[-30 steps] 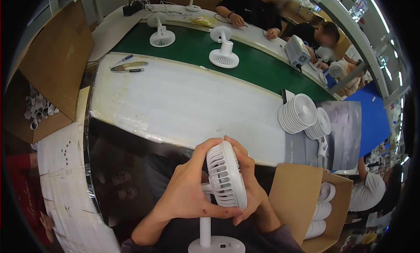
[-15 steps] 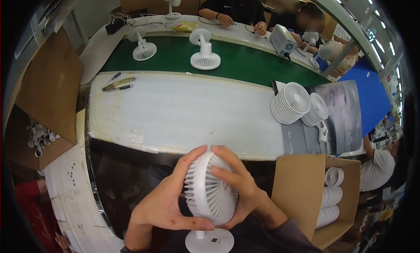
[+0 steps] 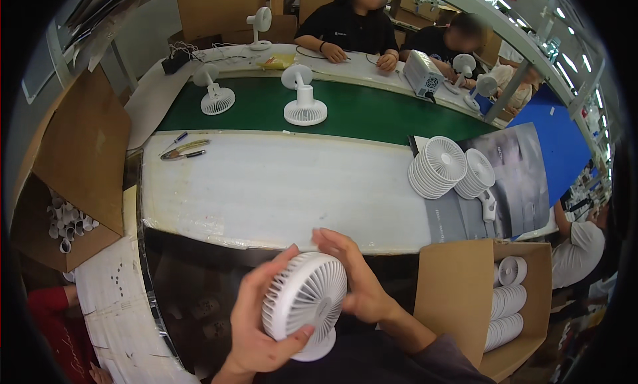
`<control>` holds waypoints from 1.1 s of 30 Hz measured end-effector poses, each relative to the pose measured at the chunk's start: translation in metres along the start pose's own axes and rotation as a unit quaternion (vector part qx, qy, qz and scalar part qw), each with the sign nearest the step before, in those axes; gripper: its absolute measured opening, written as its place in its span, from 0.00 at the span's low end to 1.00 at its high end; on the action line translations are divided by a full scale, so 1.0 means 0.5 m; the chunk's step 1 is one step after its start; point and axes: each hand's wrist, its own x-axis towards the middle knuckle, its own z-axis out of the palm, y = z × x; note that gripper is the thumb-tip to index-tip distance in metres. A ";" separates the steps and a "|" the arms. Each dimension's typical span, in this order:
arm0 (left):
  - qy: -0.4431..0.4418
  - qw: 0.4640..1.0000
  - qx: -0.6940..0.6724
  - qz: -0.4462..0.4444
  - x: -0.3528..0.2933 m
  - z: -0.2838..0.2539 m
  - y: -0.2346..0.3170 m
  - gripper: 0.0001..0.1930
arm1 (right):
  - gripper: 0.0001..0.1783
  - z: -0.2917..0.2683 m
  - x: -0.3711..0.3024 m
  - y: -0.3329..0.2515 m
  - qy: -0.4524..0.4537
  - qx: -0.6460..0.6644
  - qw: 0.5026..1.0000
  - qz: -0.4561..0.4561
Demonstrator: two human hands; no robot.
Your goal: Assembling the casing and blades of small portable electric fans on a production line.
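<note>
A white desk fan (image 3: pixel 311 299) is held in front of me, its round ribbed grille tilted to the right and its base partly showing below. My left hand (image 3: pixel 256 325) grips the fan head, fingers behind the far rim and thumb across the lower front. Beside the right rim my right hand (image 3: pixel 361 282) stands open, fingers stretched out; whether its thumb touches the fan I cannot tell. On the white worktable (image 3: pixel 286 191) ahead, stacked white round fan grilles (image 3: pixel 444 159) lie at the right, next to a small white handle-like part (image 3: pixel 488 206).
Pliers (image 3: pixel 185 151) and a screwdriver (image 3: pixel 174 142) lie at the table's left. Two fans, one nearer the middle (image 3: pixel 306 109), stand on the green belt (image 3: pixel 252 111). Cardboard boxes hold white parts at left (image 3: pixel 80 158) and right (image 3: pixel 455 304). Co-workers (image 3: pixel 349 25) sit across.
My right hand has come off the front grille and opened out to the right. The fan has turned and shifted slightly left in my left hand, its base now mostly behind the head.
</note>
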 end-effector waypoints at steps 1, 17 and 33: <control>-0.009 0.998 0.046 0.045 -0.005 0.008 -0.006 0.43 | 0.40 0.008 -0.004 0.019 0.041 0.105 0.991 0.073; -0.029 0.998 -0.054 -0.006 -0.044 -0.029 -0.106 0.44 | 0.15 0.049 -0.049 0.109 0.106 0.096 0.971 0.193; 0.080 0.890 -0.409 -0.185 -0.177 -0.140 -0.438 0.45 | 0.54 0.102 -0.105 0.237 -0.297 -0.368 0.872 -0.125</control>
